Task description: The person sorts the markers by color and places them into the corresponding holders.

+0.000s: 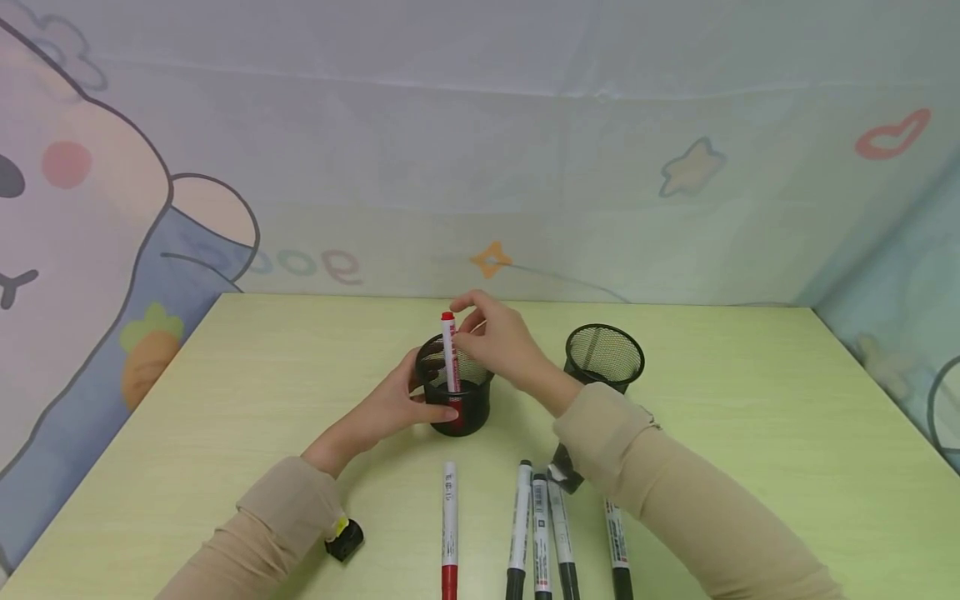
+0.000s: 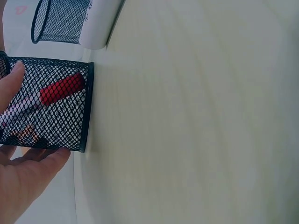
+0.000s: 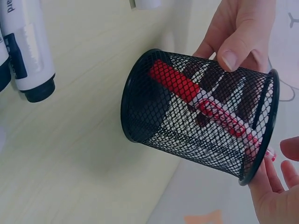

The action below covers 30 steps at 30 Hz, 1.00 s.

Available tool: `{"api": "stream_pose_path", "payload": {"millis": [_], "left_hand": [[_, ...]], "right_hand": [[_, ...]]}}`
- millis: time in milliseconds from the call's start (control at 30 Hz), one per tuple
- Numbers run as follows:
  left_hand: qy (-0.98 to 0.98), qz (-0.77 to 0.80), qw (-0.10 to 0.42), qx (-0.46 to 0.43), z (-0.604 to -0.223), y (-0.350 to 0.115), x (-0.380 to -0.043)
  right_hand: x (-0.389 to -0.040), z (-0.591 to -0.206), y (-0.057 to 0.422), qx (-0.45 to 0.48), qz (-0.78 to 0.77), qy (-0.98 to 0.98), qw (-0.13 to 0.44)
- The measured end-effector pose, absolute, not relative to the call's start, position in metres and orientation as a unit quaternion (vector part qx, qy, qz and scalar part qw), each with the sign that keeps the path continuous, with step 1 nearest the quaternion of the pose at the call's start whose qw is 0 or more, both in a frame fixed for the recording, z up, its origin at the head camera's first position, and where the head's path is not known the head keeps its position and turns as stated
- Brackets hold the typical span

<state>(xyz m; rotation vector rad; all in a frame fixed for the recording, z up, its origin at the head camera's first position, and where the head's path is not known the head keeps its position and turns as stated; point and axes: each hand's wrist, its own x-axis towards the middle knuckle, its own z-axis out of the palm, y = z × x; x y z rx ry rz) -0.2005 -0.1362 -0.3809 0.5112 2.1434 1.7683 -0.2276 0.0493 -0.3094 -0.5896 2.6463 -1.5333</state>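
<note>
Lead: What is found at the fingers?
Second: A black, round, wire-mesh pen cup [image 1: 477,410] is gripped by the left hand [image 1: 388,408], thumb and fingers being set round its wall. The fingers of the right hand [image 1: 504,340] are parted beside the rim; no pinch is seen.

Lead: Which step is judged to be in hand?
Second: The placing of a white, red-ended cylindrical marker [image 1: 451,358], apparently all but completed. The marker is stood at a slight lean inside the cup, its lower end near the base.

Lead: Its position relative to the fingers?
Second: Its upper end is raised above the rim, just beside the right fingertips; contact cannot be confirmed.

Lead: What is called for next?
Second: Withdrawal of the right hand, it is judged, then collection of the white, red-capped marker [image 1: 449,517] laid on the pale yellow-green bench [image 1: 285,375].
</note>
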Motion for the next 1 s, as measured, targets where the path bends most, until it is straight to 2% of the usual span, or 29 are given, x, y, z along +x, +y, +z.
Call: {"api": "stream_pose_path", "payload": {"millis": [333,1000], "left_hand": [[0.75,0.618,0.158,0.173,-0.38,-0.136,-0.201],[0.75,0.618,0.159,0.172,-0.382,-0.136,-0.201]], "right_hand": [[-0.221,-0.301,0.056,-0.191,-0.489,0.851,0.019],[-0.202,-0.294,0.069,-0.178,-0.526,0.829,0.07]]}}
